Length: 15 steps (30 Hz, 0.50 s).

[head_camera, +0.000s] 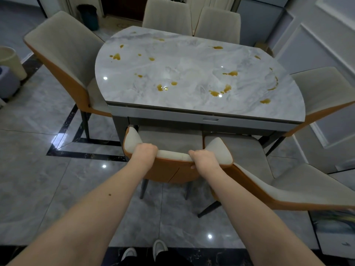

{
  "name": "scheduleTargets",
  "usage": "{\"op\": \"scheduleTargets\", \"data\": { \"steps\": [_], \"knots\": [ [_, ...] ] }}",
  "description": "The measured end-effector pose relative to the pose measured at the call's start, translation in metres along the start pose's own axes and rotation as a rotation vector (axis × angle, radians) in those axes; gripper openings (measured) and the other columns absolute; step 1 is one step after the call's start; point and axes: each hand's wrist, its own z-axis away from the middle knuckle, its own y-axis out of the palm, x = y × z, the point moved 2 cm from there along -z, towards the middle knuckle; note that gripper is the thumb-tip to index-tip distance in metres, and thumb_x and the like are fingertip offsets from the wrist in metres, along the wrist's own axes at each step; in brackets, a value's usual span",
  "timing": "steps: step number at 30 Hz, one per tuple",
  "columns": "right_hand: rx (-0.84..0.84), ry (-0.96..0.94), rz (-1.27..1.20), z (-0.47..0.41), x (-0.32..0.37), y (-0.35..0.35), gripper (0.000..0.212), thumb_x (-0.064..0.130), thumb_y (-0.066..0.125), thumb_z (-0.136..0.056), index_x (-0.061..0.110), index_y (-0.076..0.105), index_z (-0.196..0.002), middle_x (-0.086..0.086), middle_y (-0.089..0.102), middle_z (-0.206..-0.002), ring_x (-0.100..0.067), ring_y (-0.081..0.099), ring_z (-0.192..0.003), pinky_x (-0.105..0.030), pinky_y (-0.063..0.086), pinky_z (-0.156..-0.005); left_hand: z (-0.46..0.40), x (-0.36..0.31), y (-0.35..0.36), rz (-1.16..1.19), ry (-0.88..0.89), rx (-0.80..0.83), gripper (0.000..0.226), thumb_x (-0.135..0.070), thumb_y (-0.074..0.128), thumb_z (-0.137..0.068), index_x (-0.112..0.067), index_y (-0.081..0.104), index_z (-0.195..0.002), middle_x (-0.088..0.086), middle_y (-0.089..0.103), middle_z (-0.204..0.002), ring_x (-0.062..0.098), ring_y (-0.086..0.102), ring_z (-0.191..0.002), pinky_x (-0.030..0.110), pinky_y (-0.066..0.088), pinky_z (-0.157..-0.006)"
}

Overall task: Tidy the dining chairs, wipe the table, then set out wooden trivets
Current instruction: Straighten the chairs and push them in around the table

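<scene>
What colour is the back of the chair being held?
Orange, on the chair, in the head view.

A beige chair with an orange back shell [173, 170] stands upright at the near edge of the marble desk [192, 73], its seat tucked under the top. The glossy grey-white desk carries scattered amber spill spots [161, 87] across its surface

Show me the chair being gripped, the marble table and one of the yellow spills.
chair [169, 170], head view, orange back shell between the hands.
marble table [192, 73], head view, bare middle of the top.
yellow spill [230, 73], head view, centre of a right-side puddle.
</scene>
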Motion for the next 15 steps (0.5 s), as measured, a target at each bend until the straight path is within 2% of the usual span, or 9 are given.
{"op": "scheduleTargets", "data": {
  "steps": [15],
  "knots": [
    [-0.053, 0.044, -0.043, 0.0033, 0.0036, 0.0067, 0.032, 0.015, 0.061, -0.09, 0.018, 0.049, -0.12, -0.007, 0.062, -0.11, -0.023, 0.056, -0.099, -0.034, 0.048, -0.084, 0.0047, -0.0009, 0.0007, -0.012, -0.007, -0.011, 0.028, -0.015, 0.061, -0.089, -0.014, 0.055, -0.116, 0.006, 0.063, -0.112, 0.023, 0.061, -0.103, 0.032, 0.047, -0.083]
  ]
}}
